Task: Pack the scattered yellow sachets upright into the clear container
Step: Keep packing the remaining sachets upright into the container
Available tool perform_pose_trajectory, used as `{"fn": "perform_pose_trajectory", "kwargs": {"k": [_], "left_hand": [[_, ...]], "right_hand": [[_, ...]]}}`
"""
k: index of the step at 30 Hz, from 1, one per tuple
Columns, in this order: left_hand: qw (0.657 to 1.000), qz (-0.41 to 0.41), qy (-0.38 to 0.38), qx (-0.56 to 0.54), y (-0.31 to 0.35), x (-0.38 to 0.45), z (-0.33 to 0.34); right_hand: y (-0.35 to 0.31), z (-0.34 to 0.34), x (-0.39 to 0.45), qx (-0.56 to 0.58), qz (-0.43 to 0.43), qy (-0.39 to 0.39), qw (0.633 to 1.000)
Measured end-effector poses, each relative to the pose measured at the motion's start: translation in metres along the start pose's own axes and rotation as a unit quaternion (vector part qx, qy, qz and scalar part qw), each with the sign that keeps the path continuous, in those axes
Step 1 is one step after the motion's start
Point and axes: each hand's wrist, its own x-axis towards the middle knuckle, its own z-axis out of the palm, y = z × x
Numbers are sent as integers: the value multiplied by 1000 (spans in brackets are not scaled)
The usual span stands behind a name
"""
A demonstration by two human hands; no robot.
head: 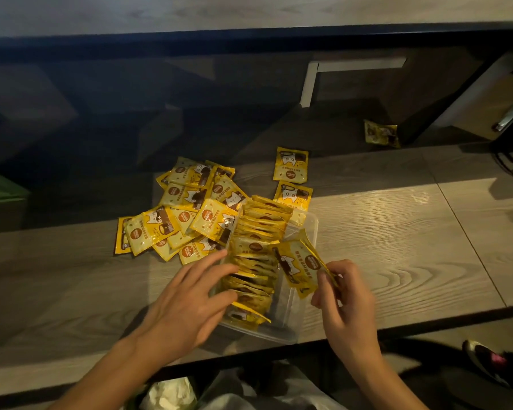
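1. Dim room; wood-grain surface (382,247) runs across my view, dark glossy panel behind it, one patch of light falling on the right side.
2. Clear container (304,232) sits near the front edge of the surface, long axis running away from me. A row of yellow sachets (258,258) stands upright on edge inside it, filling most of the left side.
3. Left hand (187,297) lies against the near left of the container, fingers (216,263) straight and spread, tips touching the standing row. It grips nothing.
4. Right hand (344,300) pinches one sachet (299,267) by its lower right corner between thumb and curled fingers; that sachet tilts over the container's right side.
5. Loose pile of sachets (187,214) lies flat and overlapping on the surface, just left of and behind the container.
6. Two more sachets (291,164) lie flat behind the container's far end, one beyond the other.
7. A single stray sachet (381,133) lies well apart, far right, by the dark panel.
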Motion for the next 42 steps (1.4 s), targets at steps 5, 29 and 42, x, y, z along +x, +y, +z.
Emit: {"fn": "perform_pose_trajectory", "kwargs": {"k": [5, 29, 42], "left_hand": [[996, -33, 56, -64, 20, 2, 3], [992, -109, 49, -51, 52, 40, 18], [991, -66, -111, 22, 11, 160, 10]], "right_hand": [[-2, 1, -2, 11, 15, 23, 1000], [17, 21, 29, -99, 123, 67, 985], [23, 51, 34, -369, 114, 72, 920]]}}
